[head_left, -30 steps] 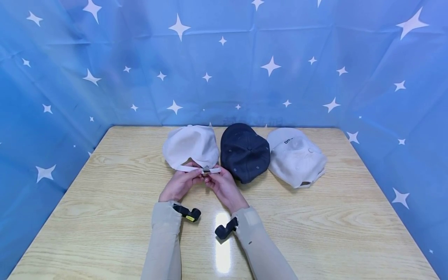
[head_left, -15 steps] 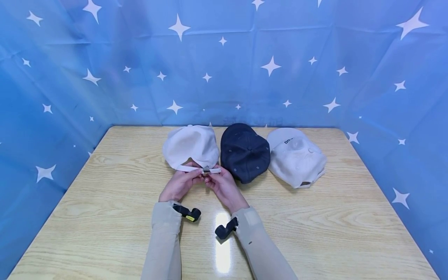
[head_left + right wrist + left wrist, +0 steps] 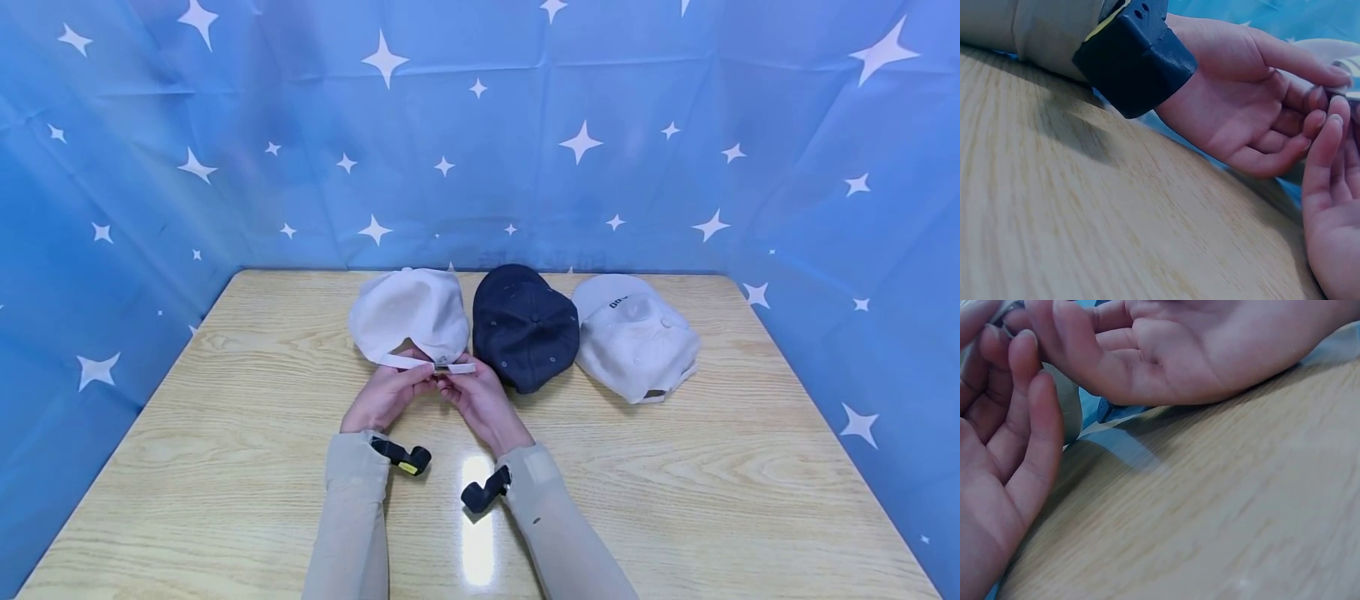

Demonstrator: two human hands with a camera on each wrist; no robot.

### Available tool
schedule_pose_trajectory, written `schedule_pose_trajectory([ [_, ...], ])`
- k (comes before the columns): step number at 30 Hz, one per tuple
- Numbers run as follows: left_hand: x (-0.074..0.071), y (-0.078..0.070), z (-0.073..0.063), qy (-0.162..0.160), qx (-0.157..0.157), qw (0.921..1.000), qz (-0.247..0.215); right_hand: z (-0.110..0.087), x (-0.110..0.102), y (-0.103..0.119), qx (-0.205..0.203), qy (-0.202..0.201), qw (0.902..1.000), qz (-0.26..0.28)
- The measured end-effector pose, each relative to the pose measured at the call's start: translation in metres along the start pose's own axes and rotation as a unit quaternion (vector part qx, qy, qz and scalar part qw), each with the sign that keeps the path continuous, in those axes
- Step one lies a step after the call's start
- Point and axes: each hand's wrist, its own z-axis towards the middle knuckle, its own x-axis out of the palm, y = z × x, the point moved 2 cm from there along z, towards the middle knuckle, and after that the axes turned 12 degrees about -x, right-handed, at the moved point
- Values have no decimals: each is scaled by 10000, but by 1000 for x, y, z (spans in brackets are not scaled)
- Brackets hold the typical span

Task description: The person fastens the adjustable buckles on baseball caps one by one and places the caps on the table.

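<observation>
A white cap (image 3: 408, 308) lies at the back left of the table, its rear opening toward me. Across that opening runs its white strap (image 3: 405, 361) with a small metal buckle (image 3: 441, 367). My left hand (image 3: 386, 393) pinches the strap just left of the buckle, thumb on top. On the other side, my right hand (image 3: 486, 404) pinches the strap's right part. The fingertips of both hands meet under the buckle. In the right wrist view the left thumb (image 3: 1310, 65) presses near the buckle; the left wrist view leaves the strap mostly hidden behind fingers.
A dark navy cap (image 3: 525, 329) sits right beside the white one, close to my right hand. Further right is an off-white cap (image 3: 637, 337) with dark lettering. A blue starred cloth (image 3: 480, 192) hangs behind the wooden table (image 3: 675, 500) and along its sides.
The right end of the strap has shifted slightly to the right, and the buckle looks tilted a little. Both hands keep almost the same place; the caps have not moved.
</observation>
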Motion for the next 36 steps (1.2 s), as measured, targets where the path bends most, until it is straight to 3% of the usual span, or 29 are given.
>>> schedule_pose_trajectory([
  [20, -1, -1, 0, -191, -91, 9996, -164, 0, -1, -1, -252, -17, 9992, 307],
  [36, -1, -3, -2, -140, -31, 9999, -77, -1, -2, -1, -292, 59, 9992, 270],
])
